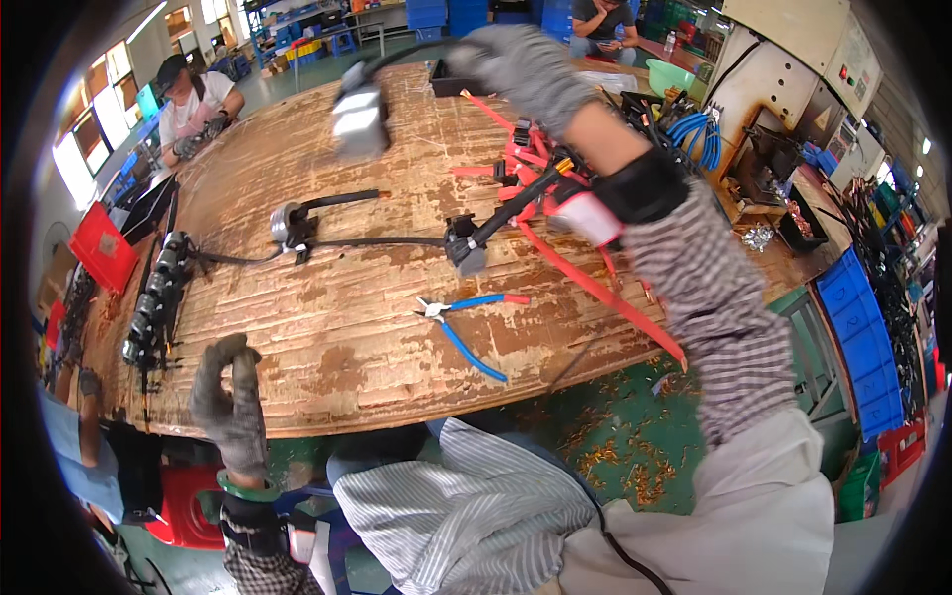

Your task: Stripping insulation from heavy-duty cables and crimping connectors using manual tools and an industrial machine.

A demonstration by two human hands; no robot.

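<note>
My right hand (521,74), in a grey glove, reaches across the far side of the table. It is closed around a black cable (412,52); a blurred silver-grey box-shaped part (359,129) hangs at the cable's left end. My left hand (230,392), also gloved, is at the near left table edge, fingers bent toward the thumb, nothing visible between them. Mid-table lie side cutters (436,310) with blue handles, jaws apart. Beyond them are a black cable end with a grey block (464,248) and a round silver part (286,226) with black leads.
Red sleeved wires (531,169) lie under my right forearm. A black tray (461,81) sits at the far edge. A row of black parts (157,297) lines the left side. A machine (793,99) and blue bins (861,337) stand right. Several people are nearby.
</note>
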